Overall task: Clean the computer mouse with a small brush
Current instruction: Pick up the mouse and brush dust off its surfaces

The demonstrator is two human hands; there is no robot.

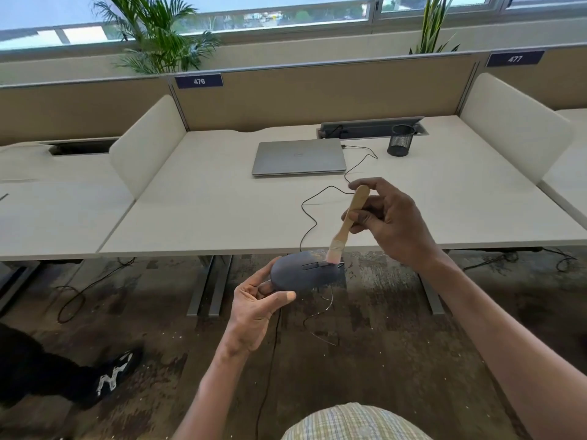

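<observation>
A dark grey wired computer mouse [303, 270] is held in the air just in front of the desk edge. My left hand [255, 308] grips its rear end from below, thumb along the near side. My right hand [386, 220] pinches the wooden handle of a small brush [346, 223]. The brush points down and its pale bristles touch the mouse's front end near the scroll wheel. The mouse's black cable [313, 217] runs up over the desk to the laptop.
A white desk [206, 217] carries a closed silver laptop [299, 156] and a black mesh pen cup [401, 140] at the back. Cream side dividers flank the desk. Another person's shoe [112, 376] is on the floor at lower left. Cables lie on the floor.
</observation>
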